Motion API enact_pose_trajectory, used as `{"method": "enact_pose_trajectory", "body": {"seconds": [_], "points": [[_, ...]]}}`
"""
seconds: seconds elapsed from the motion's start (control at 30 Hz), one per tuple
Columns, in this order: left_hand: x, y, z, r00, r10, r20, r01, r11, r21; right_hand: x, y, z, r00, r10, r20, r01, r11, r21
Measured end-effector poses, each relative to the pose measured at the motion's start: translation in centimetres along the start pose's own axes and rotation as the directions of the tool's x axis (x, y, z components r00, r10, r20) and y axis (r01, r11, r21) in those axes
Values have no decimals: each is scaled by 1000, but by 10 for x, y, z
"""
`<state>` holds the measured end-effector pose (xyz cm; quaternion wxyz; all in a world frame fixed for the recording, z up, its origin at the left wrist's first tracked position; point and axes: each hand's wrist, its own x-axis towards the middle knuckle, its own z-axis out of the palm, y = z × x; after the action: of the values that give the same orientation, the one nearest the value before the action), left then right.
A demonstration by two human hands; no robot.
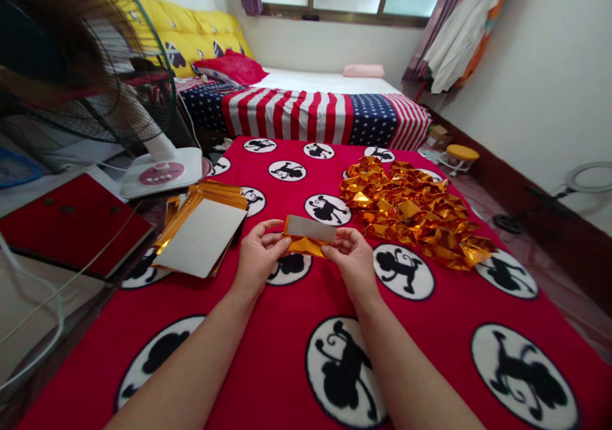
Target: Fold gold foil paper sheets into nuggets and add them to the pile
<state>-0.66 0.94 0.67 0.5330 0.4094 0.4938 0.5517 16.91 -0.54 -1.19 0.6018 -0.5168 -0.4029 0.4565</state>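
Two bare arms [191, 360] at bottom, left hand [258, 251] and right hand [352, 261] pinched nearly closed on one folded gold-and-grey paper [310, 229] in the middle, one paper stack [205, 232] left, one shiny gold heap [408, 210] right.

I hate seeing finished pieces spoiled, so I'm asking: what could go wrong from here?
The fan, blurred as if spinning, might stir the stack of sheets near it.
The folded gold pieces are heaped near the right edge of the red cloth, so some could slide off.
The folded sheet, pinched between the left hand and right hand, might crease crookedly if either grip slips.
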Motion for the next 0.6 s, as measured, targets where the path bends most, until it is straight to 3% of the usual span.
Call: {"method": "enact_pose_trajectory", "body": {"seconds": [0.37,0.5,0.6], "points": [[2,-5,-3,1000,6,8,-6,999,47,0,-6,1,997,67,47,-67,998,-3],[4,-9,-5,997,78,11,-78,969,235,-1,-4,1,999,21,29,-15,982,-191],[3,-9,-4,981,191,16,-179,880,440,-2,-5,1,999,-35,27,42,929,-369]]}}
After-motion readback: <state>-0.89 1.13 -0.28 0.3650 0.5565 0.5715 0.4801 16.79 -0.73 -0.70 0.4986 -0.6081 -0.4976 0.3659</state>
